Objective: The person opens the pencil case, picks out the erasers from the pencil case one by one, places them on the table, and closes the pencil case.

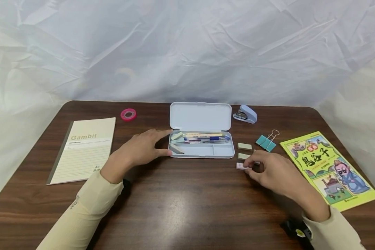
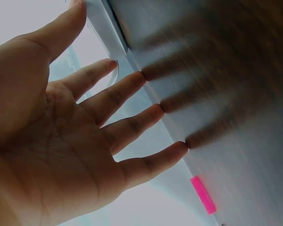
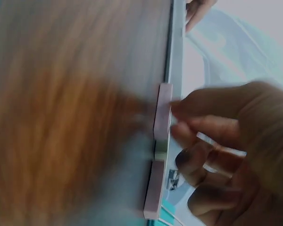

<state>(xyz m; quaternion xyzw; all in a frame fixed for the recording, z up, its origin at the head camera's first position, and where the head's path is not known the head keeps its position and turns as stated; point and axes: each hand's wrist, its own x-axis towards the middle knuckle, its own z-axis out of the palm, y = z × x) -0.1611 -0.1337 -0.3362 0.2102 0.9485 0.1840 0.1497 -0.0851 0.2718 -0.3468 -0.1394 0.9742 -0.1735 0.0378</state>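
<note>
Centrally on the dark wood tabletop (image 1: 187,201) sits a pale blue pencil case (image 1: 201,144), lid up, w/ pens (image 1: 206,139) in the long compartment and erasers at its 9 o'clock end. Left hand (image 1: 140,149) lies flat at the case's 9 o'clock edge, fingers spread and straight, index tip touching the case's corner; left wrist view shows the fingertips (image 2: 177,146) pressed on the surface. Right hand (image 1: 273,172) sits at the case's 4 o'clock, fingers curled, pinching a small pink eraser (image 1: 242,166) that rests on the tabletop; right wrist view shows the fingertips (image 3: 179,110) on the eraser's edge. Two greenish erasers (image 1: 244,146) lie just beside it toward 12 o'clock, apart from the case.

Further out: teal binder clips (image 1: 265,142) at 3 o'clock of the case, blue stapler (image 1: 245,114) at 1 o'clock, pink tape roll (image 1: 128,114) at 10 o'clock, Gambit notebook (image 1: 84,149) at 9 o'clock, yellow comic book (image 1: 329,168) at far 3 o'clock. Both arms in cream sleeves (image 1: 81,211).
</note>
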